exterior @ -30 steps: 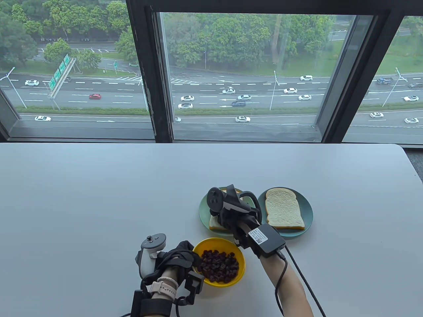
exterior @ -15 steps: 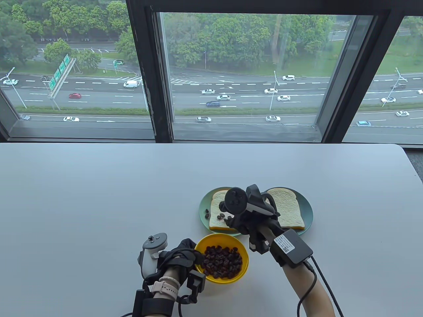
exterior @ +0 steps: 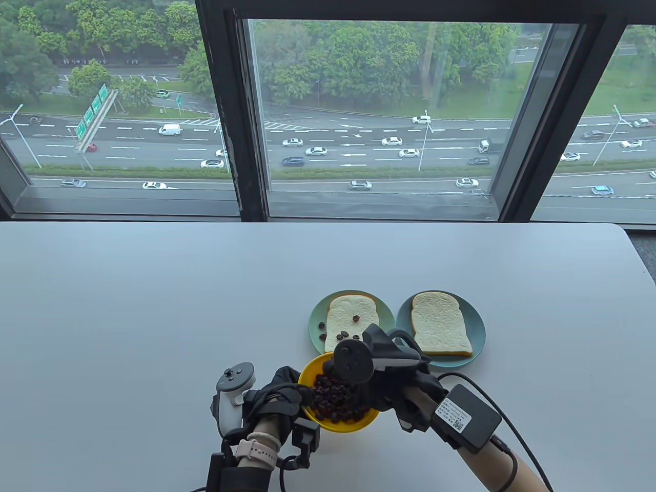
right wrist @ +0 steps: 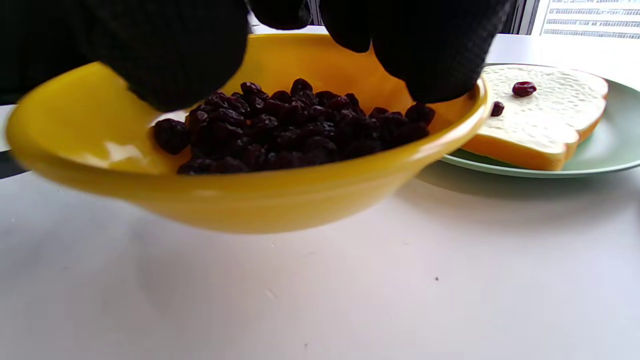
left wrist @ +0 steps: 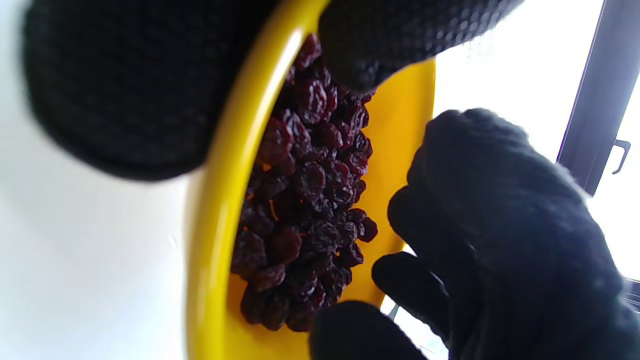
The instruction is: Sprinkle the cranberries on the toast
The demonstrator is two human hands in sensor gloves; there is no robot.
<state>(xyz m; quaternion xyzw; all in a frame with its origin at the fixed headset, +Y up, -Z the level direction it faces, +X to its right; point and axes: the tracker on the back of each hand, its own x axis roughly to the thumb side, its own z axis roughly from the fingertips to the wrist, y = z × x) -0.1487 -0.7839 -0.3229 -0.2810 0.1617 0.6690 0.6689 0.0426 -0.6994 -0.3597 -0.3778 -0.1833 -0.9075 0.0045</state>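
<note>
A yellow bowl [exterior: 310,370] of dark cranberries [exterior: 333,398] sits tilted near the table's front. My left hand [exterior: 279,394] grips its left rim, thumb inside the rim [left wrist: 390,45]. My right hand [exterior: 361,394] hovers over the bowl, its fingers [right wrist: 425,55] spread and touching the cranberries [right wrist: 290,130]. The left toast [exterior: 351,315] lies on a green plate [exterior: 315,323] and carries several cranberries. The right toast [exterior: 438,323] on its own green plate [exterior: 479,328] is plain.
The two plates stand side by side just behind the bowl. The near edge of the left plate [right wrist: 615,150] almost meets the bowl's rim [right wrist: 250,200]. White table stretches to the left and behind, ending at the window.
My right hand has left the left toast, where several cranberries now lie, and has come back down over the bowl. My left hand has tilted the bowl.
</note>
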